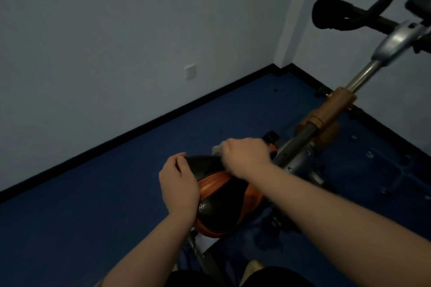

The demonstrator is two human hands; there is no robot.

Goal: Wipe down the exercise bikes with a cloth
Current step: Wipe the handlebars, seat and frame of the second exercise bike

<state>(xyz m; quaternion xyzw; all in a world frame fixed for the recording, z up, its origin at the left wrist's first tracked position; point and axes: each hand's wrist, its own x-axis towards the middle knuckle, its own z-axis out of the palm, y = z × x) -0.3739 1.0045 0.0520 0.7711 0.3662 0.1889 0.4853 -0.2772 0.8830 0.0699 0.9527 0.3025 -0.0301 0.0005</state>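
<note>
An exercise bike stands in front of me with a black and orange saddle (221, 196) low in the middle of the view. My left hand (179, 182) grips the saddle's left edge. My right hand (245, 156) is closed on a pale grey cloth (218, 149) and presses it on the saddle's narrow front end. Only a small bit of cloth shows past my knuckles. The bike's frame tube (300, 142) runs up and right to a silver post (363, 77) and black handlebars (345, 16).
A pale wall with a white socket plate (190, 71) fills the left and top. A black skirting strip (140, 128) meets the dark blue floor (81, 216). The bike's base bars (396, 170) lie on the floor at right.
</note>
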